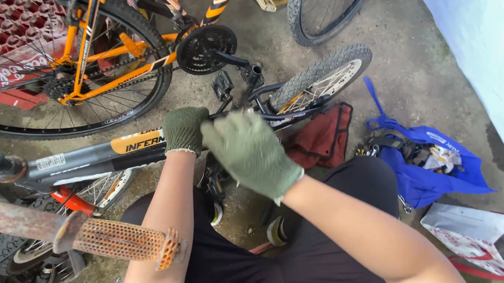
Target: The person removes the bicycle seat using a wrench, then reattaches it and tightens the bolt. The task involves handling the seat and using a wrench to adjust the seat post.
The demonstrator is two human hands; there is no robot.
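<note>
Left hand (183, 130): green knit glove, fingers wrapped around the black bike frame (92, 157).
Right hand (250, 153): green glove, blurry, fingers loosely spread just above the frame.
Bike: lies sideways on the concrete floor (425, 70); knobby tire (323, 74).
Near: rusty handlebar grip (120, 240), red cloth (323, 139), blue bag (432, 172).
Label: orange patch on the frame.

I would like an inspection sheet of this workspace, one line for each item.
Surface: bare concrete floor, stained.
Job's things: small bicycle frame lying on its side, pedal upward.
Clutter: red cloth; blue bag; white bag.
Grippers: left hand, gloved, grips the frame; right hand, gloved, blurred, above it.
Cables: nothing seen.
Surroundings: orange bicycle; rusty handlebar grip.
</note>
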